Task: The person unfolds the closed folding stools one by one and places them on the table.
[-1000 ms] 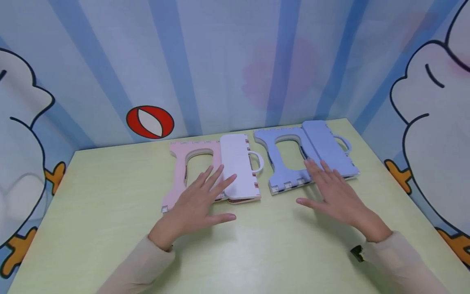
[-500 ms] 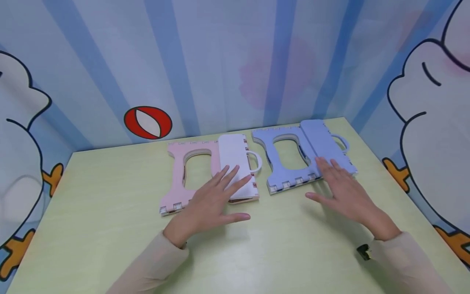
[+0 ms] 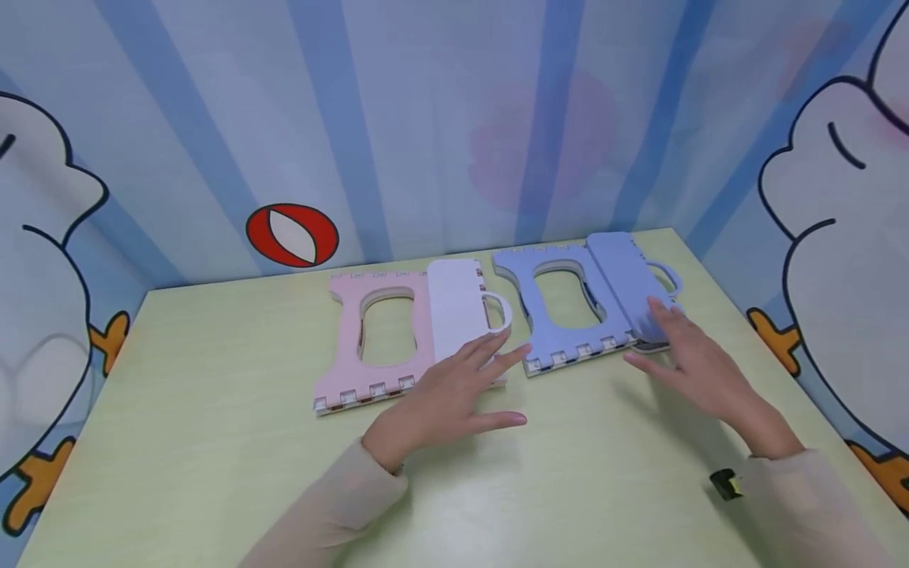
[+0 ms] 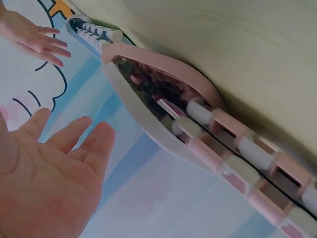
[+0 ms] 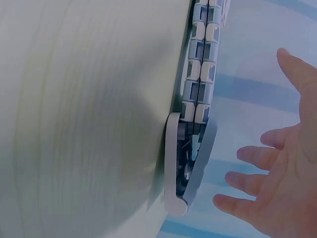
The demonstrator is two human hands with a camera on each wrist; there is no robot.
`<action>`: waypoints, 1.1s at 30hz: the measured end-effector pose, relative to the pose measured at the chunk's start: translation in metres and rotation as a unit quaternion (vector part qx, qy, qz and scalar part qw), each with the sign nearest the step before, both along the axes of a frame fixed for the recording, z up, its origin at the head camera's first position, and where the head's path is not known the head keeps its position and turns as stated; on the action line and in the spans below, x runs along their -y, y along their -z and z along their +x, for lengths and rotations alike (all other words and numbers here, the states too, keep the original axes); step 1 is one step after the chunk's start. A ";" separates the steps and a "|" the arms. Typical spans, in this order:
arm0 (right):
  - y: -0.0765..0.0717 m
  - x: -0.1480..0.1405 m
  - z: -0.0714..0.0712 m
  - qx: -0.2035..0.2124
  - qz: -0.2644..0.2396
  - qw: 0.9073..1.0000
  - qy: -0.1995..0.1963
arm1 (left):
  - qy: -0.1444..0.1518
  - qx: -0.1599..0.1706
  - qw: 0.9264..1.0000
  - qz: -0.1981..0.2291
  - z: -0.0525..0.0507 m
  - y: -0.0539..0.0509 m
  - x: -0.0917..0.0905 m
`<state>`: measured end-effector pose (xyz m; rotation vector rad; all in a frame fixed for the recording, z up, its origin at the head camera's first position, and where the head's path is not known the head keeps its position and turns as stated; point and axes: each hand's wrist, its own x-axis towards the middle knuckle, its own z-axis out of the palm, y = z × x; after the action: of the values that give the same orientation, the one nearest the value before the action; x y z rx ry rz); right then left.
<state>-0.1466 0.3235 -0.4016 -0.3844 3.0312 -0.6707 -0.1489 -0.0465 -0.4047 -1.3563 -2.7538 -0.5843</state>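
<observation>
Two folding stools lie flat on the desk [image 3: 213, 379], both close to its back edge. The pink stool [image 3: 424, 315] sits near the middle of that edge; its white panel [image 3: 454, 304] covers the right part, with a white loop handle [image 3: 506, 308] pointing toward the blue stool [image 3: 625, 284]. The blue one lies just beside it, nearer the back right corner of the desk, its own loop handle [image 3: 677, 278] facing the right edge

The left hand [image 3: 454, 394] hovers over the front end of the white panel, fingers spread and thumb held out, gripping nothing. The right hand [image 3: 699, 367] is stretched out over the front right end of the blue stool, also bare of any object. The two hands are well apart, and each wrist view shows a gap between fingers and stool

Pale sleeves [image 3: 341, 493] cover both forearms, and a small dark item [image 3: 726, 483] shows at the right cuff. Behind the desk's back edge rises a blue striped backdrop [image 3: 433, 158] printed with a red and white ball [image 3: 293, 235]
</observation>
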 end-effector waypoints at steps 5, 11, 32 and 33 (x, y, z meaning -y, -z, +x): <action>0.000 -0.009 -0.004 0.011 -0.026 1.000 0.005 | 0.009 0.003 1.000 -0.011 -0.001 0.000 -0.014; 0.001 -0.021 -0.011 0.025 -0.063 0.998 0.008 | 0.014 0.003 0.999 -0.033 -0.002 0.000 -0.033; 0.006 -0.056 -0.044 0.054 -0.201 0.969 0.133 | -0.061 -0.012 0.998 -0.024 -0.001 0.011 -0.080; 0.005 -0.056 -0.047 0.060 -0.213 0.965 0.143 | -0.065 -0.014 0.997 -0.027 -0.002 0.011 -0.082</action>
<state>-0.1933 0.3797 -0.4067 0.0970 2.8336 -1.3185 -0.1505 0.0352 -0.4157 -1.1734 -2.8274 -0.4830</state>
